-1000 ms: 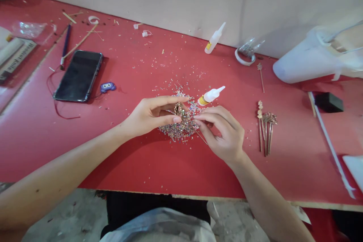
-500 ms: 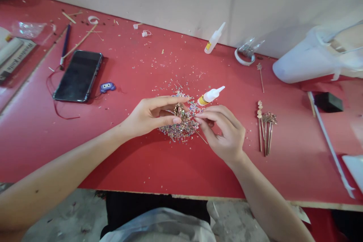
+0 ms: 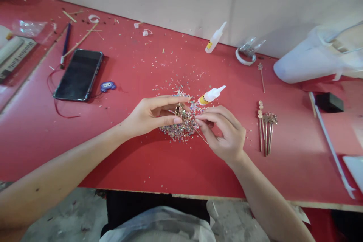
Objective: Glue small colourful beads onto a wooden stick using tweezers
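Over a pile of small glittery chips (image 3: 177, 133) on the red table, my left hand (image 3: 154, 115) holds a gold ornament (image 3: 179, 109) between thumb and fingers. A thin stick (image 3: 202, 136) slants down to the right from the ornament's area. My right hand (image 3: 224, 130) is just right of it, thumb and index fingertip pinched together; whatever lies between them is too small to make out. A white glue bottle with a yellow label (image 3: 211, 95) lies just behind my right hand.
A phone (image 3: 78, 75) and a purple charm (image 3: 108, 86) lie left. Behind stands a second glue bottle (image 3: 216, 38). To the right are gold hairpins (image 3: 268, 132), a tape roll (image 3: 245, 57), a black block (image 3: 329, 102) and a white container (image 3: 303, 56).
Both hands keep nearly the same pose and place. The gold ornament appears slightly turned in my left hand. The whole view has shifted very slightly.
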`<state>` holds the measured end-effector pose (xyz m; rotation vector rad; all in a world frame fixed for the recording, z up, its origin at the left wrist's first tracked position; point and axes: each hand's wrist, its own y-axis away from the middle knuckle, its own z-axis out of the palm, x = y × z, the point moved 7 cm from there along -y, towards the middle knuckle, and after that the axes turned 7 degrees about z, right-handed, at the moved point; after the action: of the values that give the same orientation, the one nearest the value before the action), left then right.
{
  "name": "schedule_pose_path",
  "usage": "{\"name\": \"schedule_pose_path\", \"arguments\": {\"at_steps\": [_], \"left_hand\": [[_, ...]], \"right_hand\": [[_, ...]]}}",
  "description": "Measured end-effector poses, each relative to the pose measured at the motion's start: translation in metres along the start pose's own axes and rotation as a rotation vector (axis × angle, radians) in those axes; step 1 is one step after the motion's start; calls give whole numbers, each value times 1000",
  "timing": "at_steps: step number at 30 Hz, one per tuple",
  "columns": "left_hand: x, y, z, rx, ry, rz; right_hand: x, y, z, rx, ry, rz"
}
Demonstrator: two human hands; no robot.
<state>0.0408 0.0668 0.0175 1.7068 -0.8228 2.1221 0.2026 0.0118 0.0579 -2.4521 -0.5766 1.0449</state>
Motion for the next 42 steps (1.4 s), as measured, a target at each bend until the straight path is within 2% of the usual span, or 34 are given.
{"name": "schedule_pose_path", "arguments": {"at_steps": [28,42], "left_hand": [[3,-1,1,-5,19,5],[5,-2,3,-15,23,33]], "right_hand": [[-4,-1,-2,-29,-6,-86],[-4,-1,-2,-22,0,-65]]}}
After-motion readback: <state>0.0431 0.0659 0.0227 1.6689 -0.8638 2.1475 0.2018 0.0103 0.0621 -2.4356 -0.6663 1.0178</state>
